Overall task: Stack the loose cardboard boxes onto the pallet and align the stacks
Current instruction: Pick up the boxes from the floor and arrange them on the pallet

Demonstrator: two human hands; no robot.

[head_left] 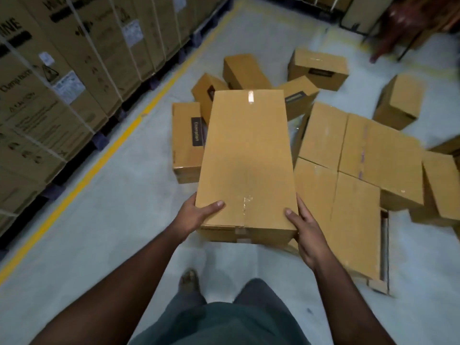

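Observation:
I hold a long brown cardboard box [247, 160] in the air in front of me, its taped top facing up. My left hand [196, 214] grips its near left corner and my right hand [307, 232] grips its near right corner. To the right lies the pallet [384, 247], with several flat boxes [353, 158] laid side by side on it. Loose boxes lie scattered on the floor behind the held box: one at the left with a dark label [185, 143], and others further back [245, 70], [318, 68], [400, 100].
Tall strapped cartons [62, 78] on dark pallets line the left side behind a yellow floor line [104, 155]. More boxes [443, 185] sit at the right edge. My foot [189, 280] stands on the grey concrete floor below the held box.

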